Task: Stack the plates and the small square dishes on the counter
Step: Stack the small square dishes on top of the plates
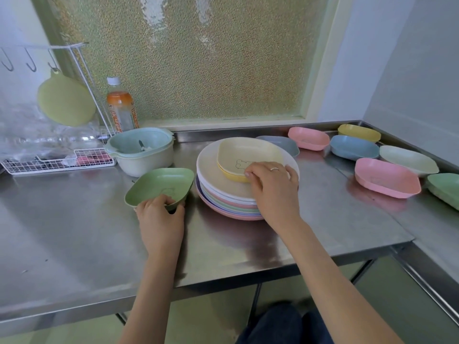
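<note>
A stack of several pastel plates (223, 192) stands mid-counter, a cream plate on top. A yellow square dish (246, 152) sits on that top plate, and my right hand (270, 184) grips its near rim. Left of the stack, my left hand (159, 214) holds a green square dish (161, 184) by its near edge, tilted and lifted off the counter. Behind the stack lies a grey-blue dish (285, 142), partly hidden. Loose dishes spread to the right: pink (309, 137), yellow (359, 132), blue (352, 147), white (407, 160), a second pink (386, 177) and a green one (444, 189).
Nested mixing bowls (141, 152) stand left of the stack, with a bottle (121, 106) and a wire rack (57, 157) behind them. The steel counter (74, 232) ends at a front edge near me and turns along the right wall.
</note>
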Tool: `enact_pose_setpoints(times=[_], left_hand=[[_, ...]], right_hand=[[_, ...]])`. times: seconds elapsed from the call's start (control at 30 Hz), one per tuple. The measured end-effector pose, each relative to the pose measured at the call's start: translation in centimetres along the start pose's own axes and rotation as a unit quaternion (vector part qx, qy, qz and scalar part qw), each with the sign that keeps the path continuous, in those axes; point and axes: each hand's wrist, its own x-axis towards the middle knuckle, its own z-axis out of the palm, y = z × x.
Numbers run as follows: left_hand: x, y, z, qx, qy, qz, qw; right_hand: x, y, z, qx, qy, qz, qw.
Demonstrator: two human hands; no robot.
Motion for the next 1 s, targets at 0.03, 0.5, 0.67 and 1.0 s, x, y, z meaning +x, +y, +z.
enact_pose_setpoints(times=[0.03,0.5,0.67,1.0], left_hand=[[0.1,0.0,0.0,-0.001,0.005,0.003,1.0],[-0.5,0.7,-0.6,-0.087,0.15,0.189,0.967],[-0.9,0.9,-0.8,-0.125,0.172,0.167,0.963],[-1.1,3.8,-0.4,-0.318,0.075,0.167,0.93]], right_hand=[[0.0,0.0,0.0,0.001,0.0,0.004,1.0],[-0.9,-8.2,3.3,0.063,-0.085,-0.193,0.975],[-1.0,-9.0,4.0,0.133,-0.09,-0.209,0.965],[-0.2,-4.6,0.3,0.159,0.027,-0.129,0.978]])
